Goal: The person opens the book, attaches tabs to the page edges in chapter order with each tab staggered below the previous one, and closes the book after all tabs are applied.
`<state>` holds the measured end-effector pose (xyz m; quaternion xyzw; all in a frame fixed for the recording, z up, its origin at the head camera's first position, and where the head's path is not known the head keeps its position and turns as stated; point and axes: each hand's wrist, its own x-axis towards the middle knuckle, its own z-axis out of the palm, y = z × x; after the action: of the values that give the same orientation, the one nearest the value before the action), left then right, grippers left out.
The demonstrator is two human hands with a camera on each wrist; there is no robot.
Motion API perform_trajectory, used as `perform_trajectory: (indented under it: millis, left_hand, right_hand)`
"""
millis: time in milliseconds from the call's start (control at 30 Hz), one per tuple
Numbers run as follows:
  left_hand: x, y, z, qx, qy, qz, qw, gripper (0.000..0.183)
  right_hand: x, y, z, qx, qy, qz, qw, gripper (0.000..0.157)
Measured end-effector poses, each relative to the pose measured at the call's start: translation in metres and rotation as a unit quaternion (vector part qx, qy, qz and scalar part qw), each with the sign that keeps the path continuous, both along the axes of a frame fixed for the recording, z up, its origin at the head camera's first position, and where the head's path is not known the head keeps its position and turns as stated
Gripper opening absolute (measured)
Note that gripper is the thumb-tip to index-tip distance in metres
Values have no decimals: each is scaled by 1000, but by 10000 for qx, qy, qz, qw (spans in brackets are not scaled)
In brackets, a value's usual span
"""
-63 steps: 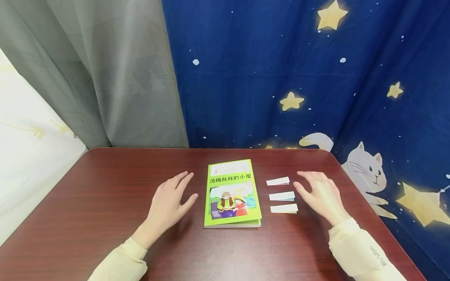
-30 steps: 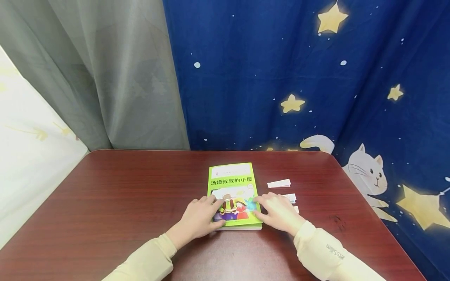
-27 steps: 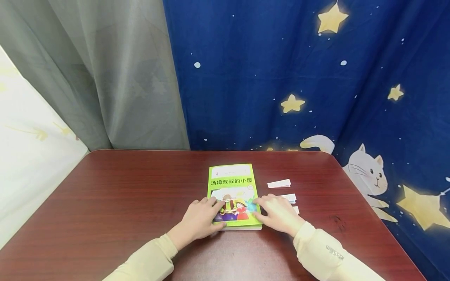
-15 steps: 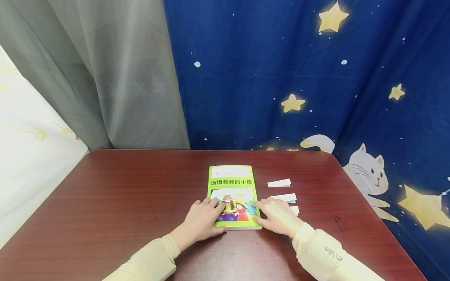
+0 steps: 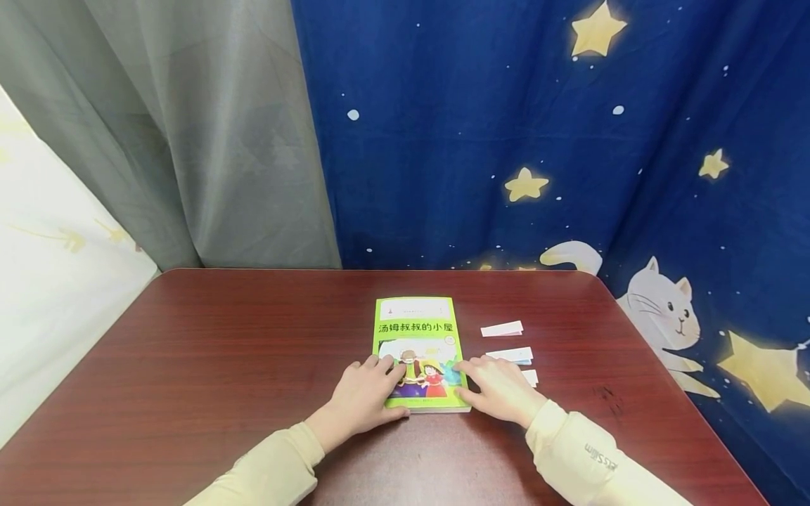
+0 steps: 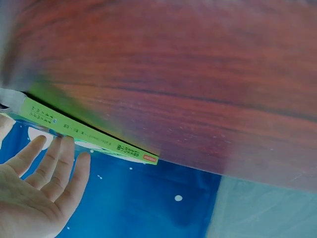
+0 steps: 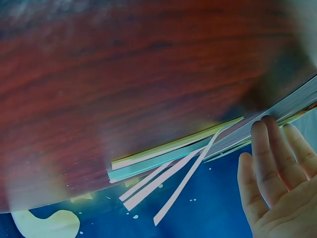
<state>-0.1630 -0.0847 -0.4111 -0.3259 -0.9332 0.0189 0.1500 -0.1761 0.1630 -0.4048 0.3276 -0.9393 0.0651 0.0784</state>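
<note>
A green paperback book (image 5: 416, 327) with a cartoon picture on its cover lies closed on the table. My left hand (image 5: 365, 392) rests on its lower left side, fingertips on the cover and thumb by the bottom edge. On the opposite side, my right hand (image 5: 498, 386) touches the right edge with index finger and thumb. The left wrist view shows fairly straight fingers against the book's spine (image 6: 89, 131). In the right wrist view the fingers are extended beside the page edges (image 7: 292, 101). Neither hand grips anything.
Three folded paper slips lie right of the book: a pinkish slip (image 5: 502, 329) farthest back, a bluish slip (image 5: 511, 355) in the middle, and a slip (image 5: 530, 378) partly hidden by my right hand. Behind the dark red table (image 5: 221, 351) hang grey and blue curtains (image 5: 418, 140).
Both hands have moved inward from either side of the book onto its edges. The front cover, raised at the lower right before, now lies flat. In the last half second the hands stay still.
</note>
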Motion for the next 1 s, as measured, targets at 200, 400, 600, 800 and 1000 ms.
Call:
perform_trajectory:
  millis: [200, 400, 600, 800, 1000]
  left_hand:
    - [0, -1, 2, 166, -363, 64, 9992, 64]
    - [1, -3, 6, 389, -485, 10, 9981, 64]
    - [2, -4, 9, 522, -598, 1, 9968, 64]
    - [6, -5, 9, 531, -345, -116, 9979, 60]
    - [11, -4, 7, 578, 670, -629, 9941, 42]
  right_hand:
    - [0, 2, 1, -99, 54, -6, 9999, 35]
    - [0, 3, 3, -275, 246, -91, 9993, 32]
    - [2, 5, 7, -377, 230, -304, 9986, 31]
    - [3, 9, 9, -377, 267, -529, 9975, 33]
    - [1, 13, 8, -513, 394, -620, 9960, 33]
